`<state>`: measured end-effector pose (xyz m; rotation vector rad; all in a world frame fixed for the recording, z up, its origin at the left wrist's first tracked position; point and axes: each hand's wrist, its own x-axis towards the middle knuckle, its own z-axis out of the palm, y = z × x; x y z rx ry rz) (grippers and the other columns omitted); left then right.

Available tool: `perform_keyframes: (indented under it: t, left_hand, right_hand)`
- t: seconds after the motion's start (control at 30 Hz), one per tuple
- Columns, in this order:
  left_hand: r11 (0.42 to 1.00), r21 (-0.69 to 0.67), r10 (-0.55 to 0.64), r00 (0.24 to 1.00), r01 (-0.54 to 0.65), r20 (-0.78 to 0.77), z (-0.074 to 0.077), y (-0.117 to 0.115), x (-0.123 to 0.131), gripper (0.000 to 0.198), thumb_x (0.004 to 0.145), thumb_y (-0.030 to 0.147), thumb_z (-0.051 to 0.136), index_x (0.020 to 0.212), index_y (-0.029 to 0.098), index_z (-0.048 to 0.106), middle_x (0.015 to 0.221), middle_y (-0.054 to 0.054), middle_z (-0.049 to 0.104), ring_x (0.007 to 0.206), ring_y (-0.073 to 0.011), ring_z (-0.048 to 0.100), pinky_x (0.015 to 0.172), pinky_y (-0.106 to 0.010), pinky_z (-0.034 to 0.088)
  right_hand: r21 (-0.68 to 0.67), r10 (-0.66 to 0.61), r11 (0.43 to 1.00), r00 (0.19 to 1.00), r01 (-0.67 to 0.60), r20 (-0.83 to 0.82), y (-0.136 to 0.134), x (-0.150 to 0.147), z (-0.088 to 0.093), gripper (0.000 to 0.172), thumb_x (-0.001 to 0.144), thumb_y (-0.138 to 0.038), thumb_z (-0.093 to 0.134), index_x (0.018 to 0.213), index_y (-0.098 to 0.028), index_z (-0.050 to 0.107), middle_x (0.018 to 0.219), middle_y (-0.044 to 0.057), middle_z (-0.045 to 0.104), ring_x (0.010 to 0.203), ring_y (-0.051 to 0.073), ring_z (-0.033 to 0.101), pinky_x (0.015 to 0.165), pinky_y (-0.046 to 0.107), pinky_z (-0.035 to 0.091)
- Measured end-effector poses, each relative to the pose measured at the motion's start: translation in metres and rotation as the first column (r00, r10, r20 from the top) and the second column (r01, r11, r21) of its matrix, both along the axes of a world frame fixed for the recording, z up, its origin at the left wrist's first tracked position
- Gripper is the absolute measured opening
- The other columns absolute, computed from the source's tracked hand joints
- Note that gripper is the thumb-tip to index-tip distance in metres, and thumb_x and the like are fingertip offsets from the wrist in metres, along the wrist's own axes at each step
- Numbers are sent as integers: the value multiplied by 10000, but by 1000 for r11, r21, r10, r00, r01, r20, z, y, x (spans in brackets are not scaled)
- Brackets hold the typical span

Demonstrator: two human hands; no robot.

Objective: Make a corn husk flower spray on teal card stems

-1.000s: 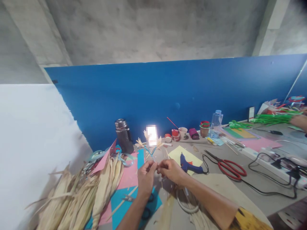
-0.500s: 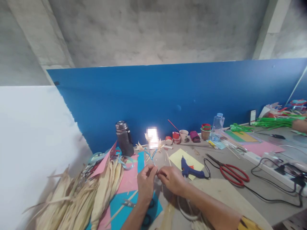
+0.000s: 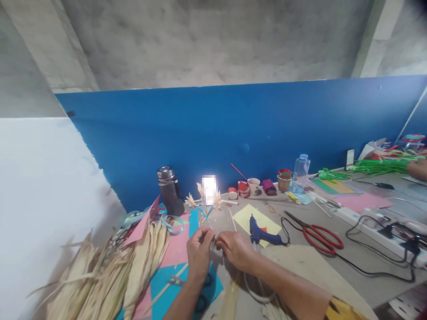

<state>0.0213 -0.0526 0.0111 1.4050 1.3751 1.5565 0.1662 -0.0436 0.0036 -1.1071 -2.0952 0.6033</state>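
While the left hand (image 3: 199,252) has its fingers pinched on a forked blue stem (image 3: 207,218) above the worktop (image 3: 356,281), the right hand (image 3: 236,251) is curled just beside | can't tell if that one's gripping anything | pale petals (image 3: 190,201) just past the stem | glue gun (image 3: 256,230) off right | flask (image 3: 169,193), dried husks (image 3: 147,255) left

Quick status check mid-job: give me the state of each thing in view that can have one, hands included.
Left hand: fingers pinched on blue stem
Right hand: fingers curled beside the left hand; grip unclear
Glue gun: lying on its side; on or off unclear
Red-handled scissors: lying flat, blades look closed
Thermos: upright, lid on
Plastic bottle: upright, capped
Paper cup: upright, red stick leaning in it
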Motion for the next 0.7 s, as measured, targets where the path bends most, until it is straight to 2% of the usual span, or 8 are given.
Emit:
perform_keyframes:
  t: [0.07, 0.13, 0.2, 0.27, 0.33, 0.43, 0.57, 0.7]
  left_hand:
    - [1000, 3, 21, 1000, -21, 22, 2, 0, -1, 279, 759, 446, 645, 732, 168, 657, 609, 3, 620, 606, -156, 568, 623, -243, 461]
    - [999, 7, 37, 998, -37, 49, 3, 1, -2, 275, 758, 440, 651, 732, 166, 656, 614, 2, 622, 612, -150, 571, 628, -236, 463]
    - [998, 24, 52, 997, -53, 62, 5, 2, -4, 277, 760, 438, 654, 738, 162, 659, 615, 4, 619, 619, -141, 569, 634, -228, 460]
    - [997, 36, 68, 995, -70, 71, 5, 3, -6, 281, 763, 441, 655, 751, 160, 665, 603, 11, 605, 610, -132, 558, 622, -220, 453]
    - [996, 32, 77, 993, -80, 87, 5, 4, -7, 282, 761, 440, 659, 760, 158, 667, 600, 15, 601, 600, -127, 550, 608, -216, 448]
    - [998, 14, 55, 995, -56, 80, 5, 3, -5, 275, 758, 430, 663, 747, 155, 665, 605, 11, 611, 603, -129, 553, 608, -218, 449]
    - [1000, -5, -1, 999, 1, 46, 1, 2, 1, 281, 760, 426, 661, 754, 145, 674, 635, -5, 636, 626, -142, 568, 627, -234, 460]
    - [995, -60, -78, 991, 85, 110, -5, 1, 5, 392, 753, 445, 668, 983, 128, 690, 856, -68, 710, 758, -181, 626, 710, -274, 501]
  right_hand:
    - [-177, 29, 982, 983, -62, -179, 1, -1, 1, 277, 928, -290, 437, 793, -170, 647, 618, 10, 625, 564, 121, 577, 584, 221, 408]
    - [-297, 40, 943, 938, -149, -346, 2, -2, 1, 305, 932, -353, 428, 834, -164, 647, 699, 17, 654, 517, 96, 553, 514, 202, 401]
    - [-344, 35, 913, 883, -218, -469, 3, -2, 0, 353, 924, -438, 436, 885, -156, 645, 802, 39, 682, 500, 82, 543, 464, 192, 382]
    - [-364, 7, 899, 840, -243, -542, 6, -2, -2, 399, 909, -497, 450, 907, -150, 646, 816, 49, 692, 490, 78, 534, 444, 188, 372]
    - [-382, -29, 895, 826, -229, -564, 8, -1, -4, 375, 886, -491, 496, 905, -151, 652, 796, 47, 699, 482, 76, 523, 439, 188, 372]
    - [-392, -58, 901, 847, -183, -528, 9, -1, -5, 245, 808, -391, 617, 888, -164, 663, 767, 28, 704, 466, 72, 501, 430, 186, 365]
    - [-404, -75, 897, 842, -177, -534, 6, -2, -2, 135, 744, -302, 649, 734, -168, 661, 624, -6, 648, 448, 74, 478, 432, 189, 357]
    - [-400, -138, 911, 836, -104, -532, 8, 1, 5, 158, 746, -313, 650, 694, -165, 668, 500, -34, 556, 429, 76, 440, 434, 191, 333]
